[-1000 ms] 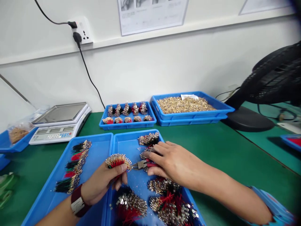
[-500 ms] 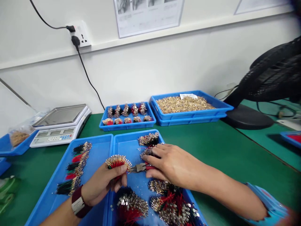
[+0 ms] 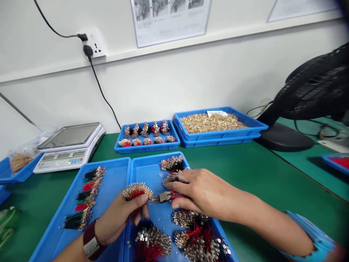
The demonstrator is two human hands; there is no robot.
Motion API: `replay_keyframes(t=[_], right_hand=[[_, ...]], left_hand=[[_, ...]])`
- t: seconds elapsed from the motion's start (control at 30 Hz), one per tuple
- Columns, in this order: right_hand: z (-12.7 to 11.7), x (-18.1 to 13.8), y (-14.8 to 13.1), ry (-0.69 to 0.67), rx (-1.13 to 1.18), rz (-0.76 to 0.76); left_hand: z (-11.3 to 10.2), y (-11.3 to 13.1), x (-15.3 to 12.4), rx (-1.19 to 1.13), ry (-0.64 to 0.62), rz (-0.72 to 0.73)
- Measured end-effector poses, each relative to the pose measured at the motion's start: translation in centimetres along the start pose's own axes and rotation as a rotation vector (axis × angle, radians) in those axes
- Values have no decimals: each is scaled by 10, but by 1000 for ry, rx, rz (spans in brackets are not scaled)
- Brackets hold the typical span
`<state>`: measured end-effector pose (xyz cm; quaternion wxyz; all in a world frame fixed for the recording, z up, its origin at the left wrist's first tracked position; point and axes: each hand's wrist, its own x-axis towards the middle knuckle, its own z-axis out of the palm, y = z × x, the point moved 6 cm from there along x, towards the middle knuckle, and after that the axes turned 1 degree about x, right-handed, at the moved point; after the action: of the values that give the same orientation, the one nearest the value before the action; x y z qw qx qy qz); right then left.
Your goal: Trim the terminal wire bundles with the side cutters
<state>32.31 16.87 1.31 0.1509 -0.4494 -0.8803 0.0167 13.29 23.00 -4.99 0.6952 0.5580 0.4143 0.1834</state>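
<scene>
The left hand (image 3: pixel 120 216) is clenching a wire bundle (image 3: pixel 137 191) above the blue tray (image 3: pixel 144 163) while the right hand (image 3: pixel 201 191) is grasping pliers (image 3: pixel 163 197) very near it, so one small slip could be nicking the wires.

You have a green-topped table (image 3: pixel 245 171) carrying a digital weighing scale (image 3: pixel 68 135), blue plastic trays (image 3: pixel 147 147) in rows, and a black fan's round base (image 3: pixel 283 142).

Left hand (image 3: pixel 118 214) grips a fanned bunch of wired terminals (image 3: pixel 137 191); right hand (image 3: pixel 201 191) closes on red-handled pliers (image 3: pixel 163 197), tips just beside the bunch. Both sit over a blue tray (image 3: pixel 143 171) holding more wired bundles (image 3: pixel 152 238), on the green bench (image 3: pixel 240 171).
</scene>
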Motion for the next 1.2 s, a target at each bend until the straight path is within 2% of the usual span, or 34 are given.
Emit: replay_keyframes(t=[0.3, 0.83, 1.03, 1.2], right_hand=[[4, -1, 4, 48, -167, 22], [14, 2, 1, 8, -88, -11], [12, 1, -1, -44, -88, -8], [5, 0, -1, -21, -52, -26]], left_hand=[[1, -4, 1, 19, -12, 28], [-2, -4, 0, 11, -66, -50], [1, -1, 0, 31, -65, -41], [-1, -4, 0, 10, -42, -40]])
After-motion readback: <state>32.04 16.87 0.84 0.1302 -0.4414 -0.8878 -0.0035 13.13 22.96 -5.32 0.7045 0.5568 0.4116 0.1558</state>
